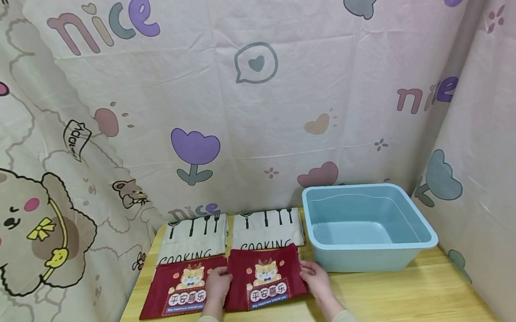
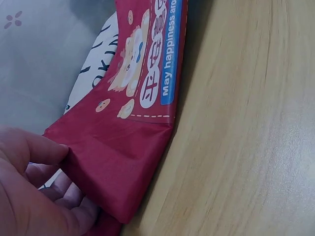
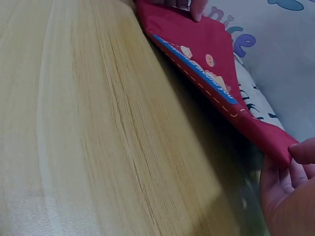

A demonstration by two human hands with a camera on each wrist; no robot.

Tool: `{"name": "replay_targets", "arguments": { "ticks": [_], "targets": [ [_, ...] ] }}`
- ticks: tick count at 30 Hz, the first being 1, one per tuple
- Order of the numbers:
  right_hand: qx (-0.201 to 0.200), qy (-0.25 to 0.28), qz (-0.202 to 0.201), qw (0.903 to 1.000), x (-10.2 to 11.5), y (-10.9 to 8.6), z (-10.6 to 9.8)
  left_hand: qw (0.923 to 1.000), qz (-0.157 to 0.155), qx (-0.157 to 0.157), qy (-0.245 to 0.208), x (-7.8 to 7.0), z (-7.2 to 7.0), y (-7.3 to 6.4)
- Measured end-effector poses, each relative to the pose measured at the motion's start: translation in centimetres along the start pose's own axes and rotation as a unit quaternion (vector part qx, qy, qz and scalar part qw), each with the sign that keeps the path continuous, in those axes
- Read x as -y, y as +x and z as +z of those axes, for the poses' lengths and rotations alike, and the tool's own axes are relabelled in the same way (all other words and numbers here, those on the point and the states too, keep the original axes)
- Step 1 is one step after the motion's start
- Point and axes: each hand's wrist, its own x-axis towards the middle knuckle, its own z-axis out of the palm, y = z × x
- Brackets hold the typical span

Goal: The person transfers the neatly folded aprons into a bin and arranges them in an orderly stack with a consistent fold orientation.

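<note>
At the lower centre of the frame, the left hand [image 1: 218, 284] and right hand [image 1: 316, 279] pinch 2 opposite sides of a folded red cartoon-print cloth [image 1: 265, 274] (a matching cloth [image 1: 159, 290] lies left); level, even tension should keep its folds neat.

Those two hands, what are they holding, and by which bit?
The red cloth nearer the blue tub: the left hand pinches its left edge, the right hand its right edge.
</note>
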Motion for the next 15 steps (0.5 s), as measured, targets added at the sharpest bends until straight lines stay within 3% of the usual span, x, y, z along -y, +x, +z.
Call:
{"name": "replay_targets", "arguments": {
  "ticks": [10, 15],
  "targets": [
    [0.004, 0.008, 0.005, 0.9999, 0.5, -0.3, 0.2, 1.0, 0.006, 0.002, -0.004, 0.2, -0.3, 0.0],
    [0.012, 0.013, 0.002, 0.9998, 0.7, -0.4, 0.4, 0.9995, 0.003, 0.007, -0.031, 0.2, -1.1, 0.0]
  ]
}}
